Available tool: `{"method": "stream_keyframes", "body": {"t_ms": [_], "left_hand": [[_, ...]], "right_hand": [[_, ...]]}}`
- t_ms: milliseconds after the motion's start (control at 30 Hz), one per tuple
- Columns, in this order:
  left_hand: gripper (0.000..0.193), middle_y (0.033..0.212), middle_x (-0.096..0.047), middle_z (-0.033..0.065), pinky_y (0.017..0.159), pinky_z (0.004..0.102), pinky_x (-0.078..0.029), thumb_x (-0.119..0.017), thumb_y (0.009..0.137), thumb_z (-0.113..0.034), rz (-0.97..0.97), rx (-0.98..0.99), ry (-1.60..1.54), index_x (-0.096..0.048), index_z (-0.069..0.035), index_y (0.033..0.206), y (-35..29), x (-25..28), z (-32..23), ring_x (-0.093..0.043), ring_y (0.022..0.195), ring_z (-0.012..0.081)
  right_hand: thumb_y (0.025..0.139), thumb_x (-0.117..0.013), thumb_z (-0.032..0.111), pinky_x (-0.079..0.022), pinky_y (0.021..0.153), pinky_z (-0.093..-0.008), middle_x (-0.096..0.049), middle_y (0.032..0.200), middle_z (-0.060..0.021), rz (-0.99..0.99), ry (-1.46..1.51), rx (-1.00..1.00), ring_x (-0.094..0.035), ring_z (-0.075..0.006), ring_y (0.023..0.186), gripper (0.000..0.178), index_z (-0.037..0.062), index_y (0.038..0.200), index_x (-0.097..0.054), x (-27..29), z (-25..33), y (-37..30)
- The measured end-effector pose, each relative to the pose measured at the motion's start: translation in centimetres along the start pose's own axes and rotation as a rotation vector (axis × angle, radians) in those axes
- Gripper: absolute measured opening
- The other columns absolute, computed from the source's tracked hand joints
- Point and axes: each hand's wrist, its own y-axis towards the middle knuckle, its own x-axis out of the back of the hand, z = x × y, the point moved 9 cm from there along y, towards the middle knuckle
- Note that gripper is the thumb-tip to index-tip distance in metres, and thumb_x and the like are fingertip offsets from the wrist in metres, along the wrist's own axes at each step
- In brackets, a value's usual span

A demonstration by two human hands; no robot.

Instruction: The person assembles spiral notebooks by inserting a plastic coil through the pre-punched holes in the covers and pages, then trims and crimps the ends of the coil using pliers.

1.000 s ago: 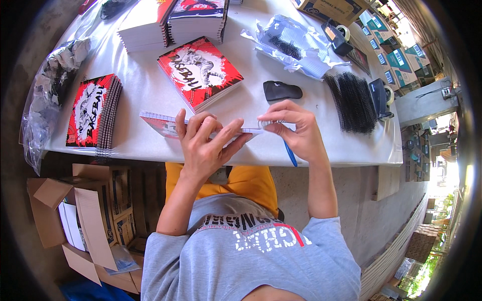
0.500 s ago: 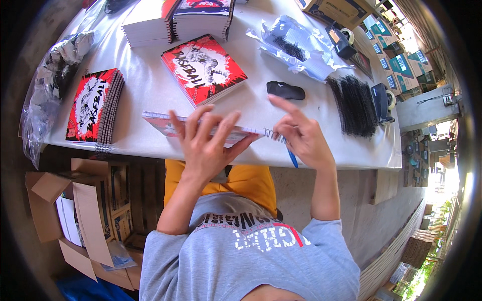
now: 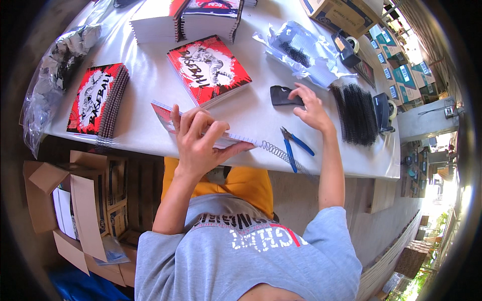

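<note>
My left hand (image 3: pixel 198 138) is closed on a thin spiral notebook (image 3: pixel 163 116), held tilted above the table's near edge with its bound edge up. A wire coil (image 3: pixel 281 153) sticks out from the right end of that edge. My right hand (image 3: pixel 315 111), fingers apart and bent, reaches over the right end of a small black pouch-like thing (image 3: pixel 283 96); whether it touches is hard to tell. Just below lie blue-handled wire cutters (image 3: pixel 296 145), partly spread, beside the coil. Beyond my left hand sits a small stack of red-covered books (image 3: pixel 208 67).
Bound notebooks (image 3: pixel 95 100) lie at left beside crumpled plastic wrap (image 3: pixel 52 75). Tall book stacks (image 3: pixel 208 22) stand at the back. Black coils (image 3: pixel 354 115), torn paper wrapping (image 3: pixel 301 55) and a tape dispenser (image 3: pixel 384 113) are at right. An open carton (image 3: pixel 88 205) stands below left.
My right hand has left the coil end and moved up to the black pouch-like thing. The wire cutters now show fully on the table. My left hand still holds the notebook.
</note>
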Motion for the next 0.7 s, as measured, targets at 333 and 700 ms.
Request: {"method": "stream_keyframes", "body": {"t_ms": [333,700], "left_hand": [[0.051,0.075,-0.048,0.005,0.107,0.0499,-0.01,-0.078,0.054,-0.053,0.008,0.069,0.017,-0.05,-0.011,0.064,-0.3,0.0,-0.4,-0.051,0.104,0.0257],[0.049,0.077,-0.05,0.0062,0.1,0.0501,-0.022,-0.084,0.049,-0.042,-0.004,0.07,0.034,-0.05,-0.009,0.063,0.0,0.2,-0.5,-0.051,0.105,0.0301]], "right_hand": [[0.081,-0.059,0.005,-0.038,0.097,-0.0489,-0.06,0.111,-0.0185,-0.035,1.916,0.265,-0.054,-0.0349,0.11,0.017,0.0093,0.097,-0.063,2.2,8.7,-0.6],[0.076,-0.059,0.007,-0.044,0.09,-0.0349,-0.062,0.107,-0.0204,0.291,1.116,0.241,-0.059,-0.0308,0.103,0.026,0.0052,0.1,-0.068,0.8,11.6,0.0]]}}
